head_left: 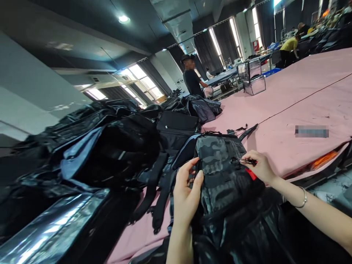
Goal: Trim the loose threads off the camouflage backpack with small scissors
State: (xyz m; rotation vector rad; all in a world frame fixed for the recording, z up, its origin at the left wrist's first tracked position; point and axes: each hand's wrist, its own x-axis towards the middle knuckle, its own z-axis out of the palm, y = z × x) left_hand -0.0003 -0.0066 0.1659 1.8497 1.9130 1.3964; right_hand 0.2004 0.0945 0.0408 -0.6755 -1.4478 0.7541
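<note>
A black-and-grey camouflage backpack (216,156) lies in front of me, with webbing rows across its front panel. My left hand (188,187) grips its left edge, thumb and forefinger curved around the side, some fingertips hidden. Over the right side of the panel, my right hand (260,168) is closed on a pair of small dark thread snips (250,161), their tip pointing left near a black ring (234,160) on the bag. Just below the snips a red tab (250,173) shows on the backpack.
Black bags (126,143) are heaped along the left, one gaping open. A silver-lined piece (63,223) lies at the lower left. Pink cloth (291,99) covers the table, with a clear-sided box (254,82) farther back. A person (192,79) in dark clothes stands beyond the heap.
</note>
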